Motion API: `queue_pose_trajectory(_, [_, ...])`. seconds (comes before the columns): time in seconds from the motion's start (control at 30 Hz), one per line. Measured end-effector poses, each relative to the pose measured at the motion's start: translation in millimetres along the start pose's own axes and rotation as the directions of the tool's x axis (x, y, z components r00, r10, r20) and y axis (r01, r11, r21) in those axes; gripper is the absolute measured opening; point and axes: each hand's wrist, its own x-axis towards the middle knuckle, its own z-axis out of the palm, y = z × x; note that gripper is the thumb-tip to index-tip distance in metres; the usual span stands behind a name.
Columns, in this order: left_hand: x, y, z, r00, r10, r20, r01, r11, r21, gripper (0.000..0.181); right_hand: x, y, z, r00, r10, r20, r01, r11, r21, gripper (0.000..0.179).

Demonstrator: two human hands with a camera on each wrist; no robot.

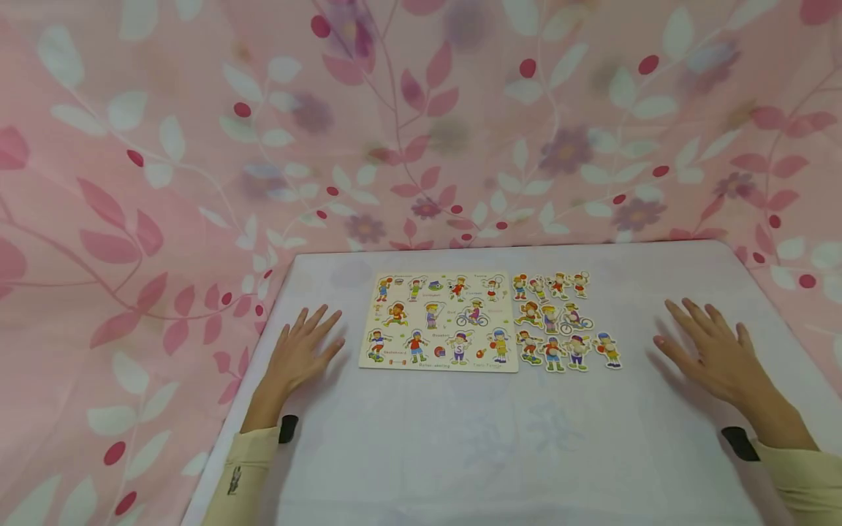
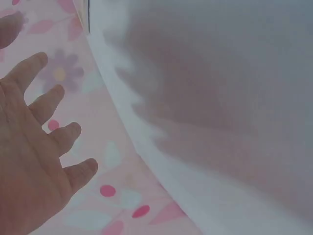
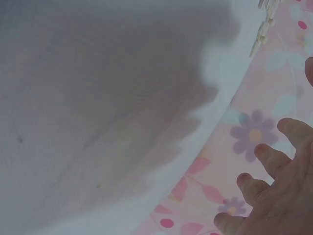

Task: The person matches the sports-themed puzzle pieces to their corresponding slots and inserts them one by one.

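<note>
In the head view my left hand (image 1: 305,349) is spread above the left side of the table, left of a flat puzzle board (image 1: 441,391) printed with sports figures. My right hand (image 1: 713,354) is spread on the right side, right of the loose figure pieces. Neither hand holds anything. Those pieces sit in three rows beside the board, among them a cyclist piece (image 1: 577,319), a piece in yellow and blue (image 1: 608,351) and a racket player (image 1: 580,284). Each wrist view shows the hand (image 2: 34,142) or hand (image 3: 281,181) with separated fingers, its shadow on the cloth.
A white cloth (image 1: 421,453) covers the table. Pink floral fabric (image 1: 421,131) hangs behind it and at both sides. Dark bands (image 1: 287,429) sit at the wrists under light sleeves (image 1: 246,467).
</note>
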Motion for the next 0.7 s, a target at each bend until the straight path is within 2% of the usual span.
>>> queue_pose_trajectory(0.27, [37.2, 10.9, -1.9, 0.997, 0.078, 0.025, -0.076, 0.995, -0.061, 0.06, -2.7, -1.9, 2.3, 1.0, -0.011, 0.002, 0.011, 1.0, -0.026, 0.081])
queue_pose_trajectory(0.4, [52.6, 15.2, -2.0, 0.994, 0.097, 0.051, -0.092, 0.991, -0.095, 0.058, -3.5, -4.1, 0.7, 1.0, -0.014, -0.001, 0.014, 0.999, -0.034, 0.08])
queue_pose_trajectory(0.7, [74.9, 15.5, 6.0, 0.989, 0.048, 0.14, -0.024, 0.986, -0.167, 0.051, -3.8, -8.9, -3.0, 1.0, -0.01, 0.001, 0.01, 0.999, -0.042, 0.08])
